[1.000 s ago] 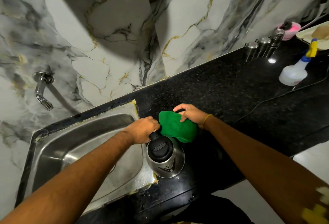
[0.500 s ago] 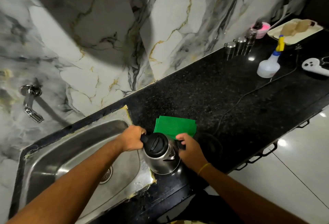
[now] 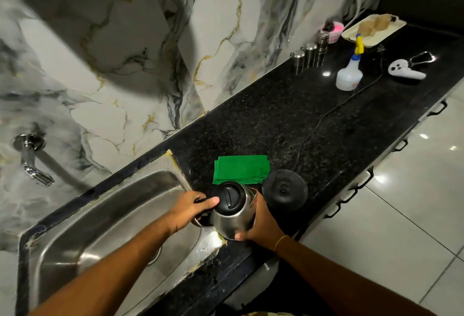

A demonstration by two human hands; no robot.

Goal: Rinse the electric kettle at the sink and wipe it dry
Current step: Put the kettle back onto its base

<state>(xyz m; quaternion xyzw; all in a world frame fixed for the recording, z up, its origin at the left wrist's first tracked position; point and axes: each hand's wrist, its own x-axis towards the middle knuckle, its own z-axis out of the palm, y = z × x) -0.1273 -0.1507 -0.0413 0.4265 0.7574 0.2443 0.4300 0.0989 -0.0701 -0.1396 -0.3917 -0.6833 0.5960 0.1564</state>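
A steel electric kettle point(image 3: 232, 217) with a black lid is lifted off its round black base point(image 3: 285, 190) and hangs over the sink's right rim. My left hand point(image 3: 192, 209) grips its black handle, thumb on the lid. My right hand point(image 3: 261, 225) holds the steel body from the right and below. A folded green cloth point(image 3: 241, 168) lies flat on the black counter just behind the kettle. The steel sink point(image 3: 105, 220) is to the left, with a wall tap point(image 3: 34, 165) above its far left.
The base's cord point(image 3: 326, 117) runs along the counter to the right. Far right stand a white spray bottle point(image 3: 349, 77), three steel canisters point(image 3: 310, 55), a white controller point(image 3: 404, 70), a pink tub point(image 3: 332, 30) and a tray point(image 3: 372, 29). Marble wall behind; tiled floor right.
My right hand let go of the green cloth, which now lies folded on the counter, and took the kettle's body. The kettle has come up off its base toward the sink.
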